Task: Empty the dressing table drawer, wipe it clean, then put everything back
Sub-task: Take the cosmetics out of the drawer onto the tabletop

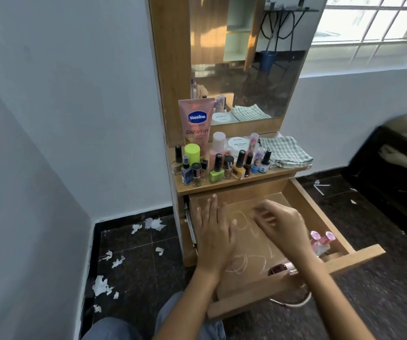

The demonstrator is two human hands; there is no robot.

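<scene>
Your left hand (213,231) lies flat, fingers straight, on the floor of the open drawer (320,217). Your right hand (281,224) hovers beside it, fingers loosely curled and blurred; whether it holds anything cannot be told. Pink bottles (321,241) and a dark bottle (279,269) remain in the drawer. Risk: a sweep of your right forearm could topple them. Legible on the counter (222,186): tube (196,123) "Vaseline Gluta-Hya"; white jar (239,143) "NAIL POLISH".
</scene>
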